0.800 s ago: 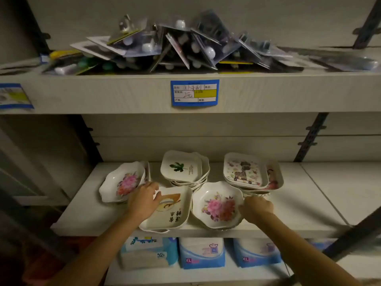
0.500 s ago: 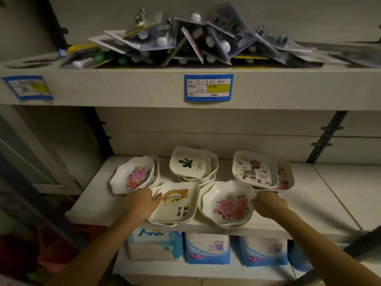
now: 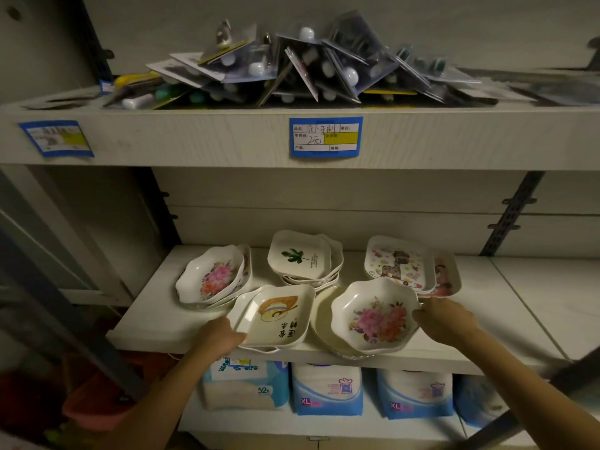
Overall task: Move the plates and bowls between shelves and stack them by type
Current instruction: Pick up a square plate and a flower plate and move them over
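On the middle shelf [image 3: 156, 323] lie several small dishes. At the front left, my left hand [image 3: 220, 336] grips the left rim of a square dish with orange art and red writing [image 3: 276, 319], which sits on other square dishes. My right hand [image 3: 444, 319] holds the right rim of a scalloped bowl with pink flowers [image 3: 373, 316], tilted on a plain plate. Behind stand a flowered bowl stack [image 3: 212, 276], a leaf-print square dish stack [image 3: 300, 258] and cartoon rectangular plates [image 3: 397, 263].
The upper shelf [image 3: 194, 138] carries a heap of blister-packed goods [image 3: 292, 66] and blue price labels [image 3: 325, 137]. The lower shelf holds blue and white soft packs [image 3: 326, 391]. Dark metal uprights run at left and lower right. A pink bin [image 3: 94, 407] sits low on the left.
The view has shifted left and closer. My left hand has slid down to the square dish's lower left rim, and the flowered bowl is now tipped up under my right hand.
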`<state>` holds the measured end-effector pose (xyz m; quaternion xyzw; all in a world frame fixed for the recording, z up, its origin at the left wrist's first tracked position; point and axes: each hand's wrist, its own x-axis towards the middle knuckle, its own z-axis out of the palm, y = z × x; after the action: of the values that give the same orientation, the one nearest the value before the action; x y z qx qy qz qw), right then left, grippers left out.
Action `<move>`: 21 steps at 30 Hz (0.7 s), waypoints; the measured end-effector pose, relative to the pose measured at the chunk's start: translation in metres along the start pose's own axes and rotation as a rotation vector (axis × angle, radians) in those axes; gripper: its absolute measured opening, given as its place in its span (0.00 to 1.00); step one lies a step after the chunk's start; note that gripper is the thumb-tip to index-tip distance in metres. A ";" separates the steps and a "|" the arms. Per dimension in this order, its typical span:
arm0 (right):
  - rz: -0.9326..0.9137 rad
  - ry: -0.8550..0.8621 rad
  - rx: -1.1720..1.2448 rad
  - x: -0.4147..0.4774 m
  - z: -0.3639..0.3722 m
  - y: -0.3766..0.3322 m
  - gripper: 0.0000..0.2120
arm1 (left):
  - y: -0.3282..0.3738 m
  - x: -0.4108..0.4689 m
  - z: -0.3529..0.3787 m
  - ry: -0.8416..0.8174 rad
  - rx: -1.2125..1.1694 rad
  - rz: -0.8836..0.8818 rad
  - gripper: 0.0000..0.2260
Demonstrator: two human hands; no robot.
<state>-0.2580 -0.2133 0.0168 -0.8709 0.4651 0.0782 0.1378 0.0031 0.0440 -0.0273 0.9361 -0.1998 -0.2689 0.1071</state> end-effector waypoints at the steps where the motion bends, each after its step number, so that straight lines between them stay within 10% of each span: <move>1: 0.002 0.002 0.010 -0.001 0.000 0.001 0.16 | 0.000 0.001 0.000 -0.002 -0.055 -0.011 0.09; 21: 0.047 -0.003 0.042 -0.010 0.000 0.004 0.16 | 0.005 -0.001 -0.012 -0.140 -0.220 -0.013 0.09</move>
<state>-0.2674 -0.2073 0.0185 -0.8565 0.4869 0.0729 0.1551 0.0076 0.0407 -0.0156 0.8989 -0.1701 -0.3544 0.1935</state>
